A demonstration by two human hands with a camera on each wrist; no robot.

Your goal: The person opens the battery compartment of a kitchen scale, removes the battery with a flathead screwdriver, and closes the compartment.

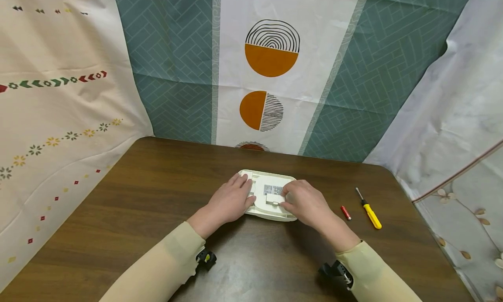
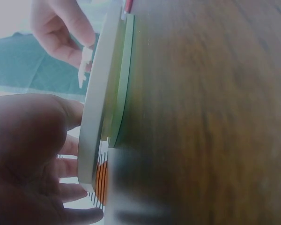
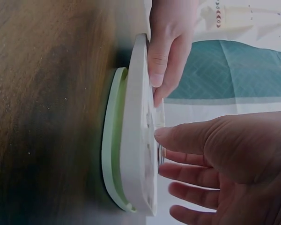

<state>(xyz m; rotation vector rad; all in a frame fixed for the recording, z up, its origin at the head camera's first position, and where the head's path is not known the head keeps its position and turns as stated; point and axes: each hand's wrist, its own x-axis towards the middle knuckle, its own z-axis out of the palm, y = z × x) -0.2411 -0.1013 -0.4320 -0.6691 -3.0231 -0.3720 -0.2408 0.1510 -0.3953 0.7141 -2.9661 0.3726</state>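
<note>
An oblong white device (image 1: pixel 269 179) with rounded corners lies on the table, its labelled face up. In the right wrist view a pale green layer (image 3: pixel 110 154) shows beneath the white body. My left hand (image 1: pixel 232 198) rests on the device's left end, fingers extended and thumb near its front side. With thumb and fingers, my right hand (image 1: pixel 308 202) pinches a small white cover (image 2: pixel 85 63) over the right half of the device. That cover overlaps the lower part of the grey printed label (image 1: pixel 273 189) in the head view.
To the right of the device lies a red battery (image 1: pixel 346 213). Beyond it is a screwdriver (image 1: pixel 371 214) with a yellow and black handle. Patterned cloth (image 1: pixel 177 66) hangs behind the brown table (image 1: pixel 157 184) and along both sides.
</note>
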